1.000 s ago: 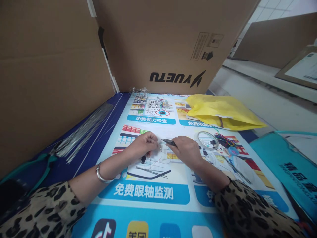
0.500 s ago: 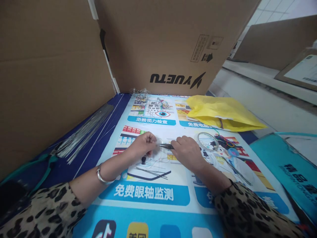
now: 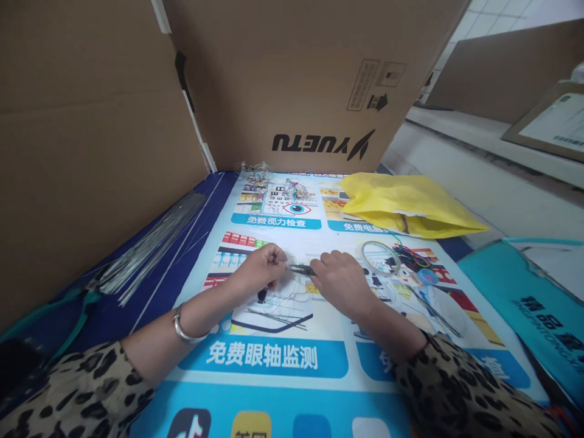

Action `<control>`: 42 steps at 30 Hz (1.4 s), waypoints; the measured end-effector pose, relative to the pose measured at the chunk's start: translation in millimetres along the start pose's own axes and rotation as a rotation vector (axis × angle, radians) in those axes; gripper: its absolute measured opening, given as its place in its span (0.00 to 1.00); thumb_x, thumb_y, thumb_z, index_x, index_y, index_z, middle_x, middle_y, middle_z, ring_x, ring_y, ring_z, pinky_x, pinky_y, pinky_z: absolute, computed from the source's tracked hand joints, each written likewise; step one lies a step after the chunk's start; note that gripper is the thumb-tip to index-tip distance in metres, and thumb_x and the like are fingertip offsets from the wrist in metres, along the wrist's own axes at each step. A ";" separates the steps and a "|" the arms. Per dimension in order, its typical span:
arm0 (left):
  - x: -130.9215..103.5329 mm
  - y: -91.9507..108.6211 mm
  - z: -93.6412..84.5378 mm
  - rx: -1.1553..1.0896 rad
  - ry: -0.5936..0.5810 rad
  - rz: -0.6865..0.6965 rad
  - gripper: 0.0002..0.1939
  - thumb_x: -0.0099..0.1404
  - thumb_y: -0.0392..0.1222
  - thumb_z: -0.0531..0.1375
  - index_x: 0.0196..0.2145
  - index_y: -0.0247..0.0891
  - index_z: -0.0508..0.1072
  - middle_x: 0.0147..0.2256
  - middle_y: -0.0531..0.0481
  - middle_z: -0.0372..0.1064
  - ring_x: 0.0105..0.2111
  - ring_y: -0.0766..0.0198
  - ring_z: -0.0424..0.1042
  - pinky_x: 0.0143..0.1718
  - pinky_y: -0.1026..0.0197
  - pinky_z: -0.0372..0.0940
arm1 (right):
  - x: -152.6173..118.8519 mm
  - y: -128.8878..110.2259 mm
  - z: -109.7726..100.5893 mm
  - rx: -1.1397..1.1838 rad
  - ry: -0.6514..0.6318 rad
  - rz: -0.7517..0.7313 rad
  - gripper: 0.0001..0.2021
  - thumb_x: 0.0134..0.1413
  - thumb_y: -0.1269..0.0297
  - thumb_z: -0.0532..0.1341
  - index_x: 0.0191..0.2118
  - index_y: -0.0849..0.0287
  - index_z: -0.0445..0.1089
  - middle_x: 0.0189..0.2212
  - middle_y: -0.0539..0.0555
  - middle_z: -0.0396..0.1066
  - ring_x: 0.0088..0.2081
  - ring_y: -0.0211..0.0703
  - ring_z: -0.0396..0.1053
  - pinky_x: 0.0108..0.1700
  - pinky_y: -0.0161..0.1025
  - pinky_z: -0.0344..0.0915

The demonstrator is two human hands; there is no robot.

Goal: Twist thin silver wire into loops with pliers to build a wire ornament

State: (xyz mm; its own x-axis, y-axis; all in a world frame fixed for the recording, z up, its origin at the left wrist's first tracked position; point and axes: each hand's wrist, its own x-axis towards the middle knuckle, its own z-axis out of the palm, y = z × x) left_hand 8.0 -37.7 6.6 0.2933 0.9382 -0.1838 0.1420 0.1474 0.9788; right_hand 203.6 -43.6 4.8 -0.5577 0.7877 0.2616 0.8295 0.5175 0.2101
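Note:
My right hand (image 3: 342, 283) is closed round dark pliers (image 3: 301, 269), whose slim jaws point left. The jaw tips reach the fingertips of my left hand (image 3: 262, 267), which are pinched together. Thin clear wire (image 3: 294, 298) loops below the pliers between the hands; what the left fingertips grip is too small to make out. Both hands are above a printed poster sheet (image 3: 269, 377). Several short dark wires (image 3: 274, 319) lie on the sheet below the left hand.
A bundle of straight wires (image 3: 155, 249) lies at left by green-handled cutters (image 3: 86, 298). Tangled wire pieces (image 3: 296, 190) lie at the back before a cardboard wall (image 3: 292, 79). At right are a round dish (image 3: 381, 258), coloured cords (image 3: 417, 258), a yellow bag (image 3: 410, 204) and a teal bag (image 3: 524, 304).
The whole view has shifted slightly. The pliers' jaws have come closer to my left fingertips, and the wire loops beneath have changed shape. Both hands keep their grip.

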 end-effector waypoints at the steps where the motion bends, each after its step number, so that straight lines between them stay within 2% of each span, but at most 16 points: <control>1: 0.3 -0.3 -0.2 0.000 -0.003 0.001 0.08 0.53 0.38 0.58 0.30 0.38 0.60 0.20 0.59 0.59 0.13 0.74 0.59 0.15 0.69 0.55 | 0.0 -0.1 -0.4 -0.002 0.002 0.000 0.04 0.50 0.65 0.57 0.30 0.58 0.68 0.27 0.54 0.68 0.32 0.44 0.61 0.32 0.40 0.46; 11: 0.9 -1.4 -0.4 -0.023 -0.014 0.012 0.08 0.54 0.38 0.57 0.32 0.38 0.60 0.21 0.59 0.59 0.13 0.74 0.59 0.14 0.69 0.54 | 0.1 -3.2 -3.0 -0.005 -0.012 0.013 0.04 0.50 0.67 0.57 0.29 0.58 0.68 0.25 0.53 0.67 0.30 0.42 0.61 0.30 0.39 0.44; 15: 0.7 0.0 -0.4 -0.006 -0.016 0.005 0.09 0.53 0.37 0.57 0.32 0.38 0.60 0.19 0.60 0.59 0.13 0.74 0.60 0.15 0.69 0.55 | -0.9 -4.3 -7.7 -0.030 -0.031 0.009 0.04 0.51 0.70 0.55 0.28 0.58 0.67 0.25 0.53 0.67 0.29 0.42 0.61 0.29 0.39 0.43; 25: 1.2 -0.4 -1.5 0.064 -0.040 0.018 0.08 0.53 0.35 0.57 0.30 0.38 0.59 0.18 0.61 0.59 0.13 0.72 0.61 0.15 0.68 0.58 | -3.3 -7.8 -15.0 -0.032 -0.090 0.024 0.04 0.52 0.69 0.55 0.29 0.58 0.66 0.25 0.54 0.67 0.29 0.43 0.61 0.28 0.39 0.42; 30: 1.2 0.2 -3.3 0.061 -0.053 0.022 0.08 0.52 0.33 0.57 0.29 0.38 0.59 0.19 0.61 0.59 0.13 0.73 0.61 0.16 0.69 0.57 | -3.8 -9.9 -18.4 -0.038 -0.086 0.031 0.05 0.51 0.72 0.54 0.28 0.59 0.66 0.25 0.54 0.67 0.29 0.43 0.61 0.28 0.39 0.40; 34: -0.4 5.2 -6.4 -0.027 -0.103 -0.025 0.08 0.52 0.34 0.57 0.28 0.37 0.59 0.17 0.61 0.58 0.14 0.74 0.59 0.16 0.69 0.56 | -4.8 -9.8 -19.6 -0.035 -0.066 0.024 0.06 0.51 0.73 0.54 0.28 0.59 0.66 0.24 0.54 0.67 0.28 0.43 0.60 0.28 0.39 0.40; 42: -0.2 7.1 -7.7 -0.072 -0.147 -0.075 0.10 0.51 0.33 0.57 0.29 0.38 0.57 0.18 0.61 0.59 0.13 0.74 0.59 0.15 0.69 0.55 | -3.4 -7.6 -11.7 -0.032 -0.030 -0.003 0.05 0.51 0.70 0.56 0.27 0.58 0.66 0.24 0.53 0.67 0.29 0.43 0.59 0.29 0.39 0.41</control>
State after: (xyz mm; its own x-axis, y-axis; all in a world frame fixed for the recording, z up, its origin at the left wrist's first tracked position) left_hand 1.6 -34.4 14.2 0.4200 0.8687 -0.2625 0.1020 0.2423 0.9648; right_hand 198.9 -54.2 13.3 -0.5587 0.7960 0.2330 0.8262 0.5094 0.2406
